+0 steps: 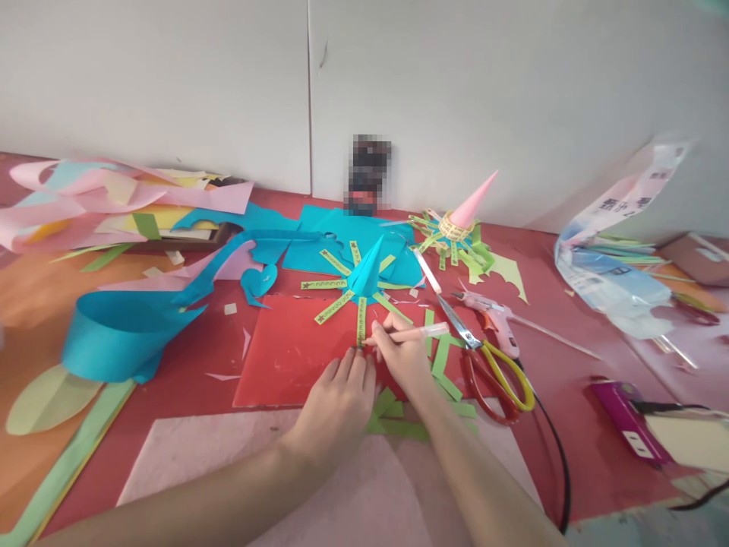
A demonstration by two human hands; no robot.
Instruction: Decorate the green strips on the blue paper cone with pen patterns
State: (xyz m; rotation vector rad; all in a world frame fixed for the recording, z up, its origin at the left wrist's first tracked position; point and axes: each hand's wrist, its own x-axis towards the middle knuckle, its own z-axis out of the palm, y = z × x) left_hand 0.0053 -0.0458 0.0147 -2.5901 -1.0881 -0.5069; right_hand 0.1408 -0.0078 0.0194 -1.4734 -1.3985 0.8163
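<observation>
A pointed blue paper cone stands on a ring of green paper strips that fan outward, several marked with dark stars and loops. One green strip points toward me over the red board. My left hand lies on the board with extended fingers, fingertips at that strip's near end. In my right hand is a pale pen, pinched with its tip at the strip's end beside my left fingertips. Loose green strips lie to the right, partly under my right forearm.
Scissors and a glue gun lie right of the board. Behind stands a pink cone. Blue curled paper and paper scraps crowd the left. A plastic bag and a purple power strip are at right.
</observation>
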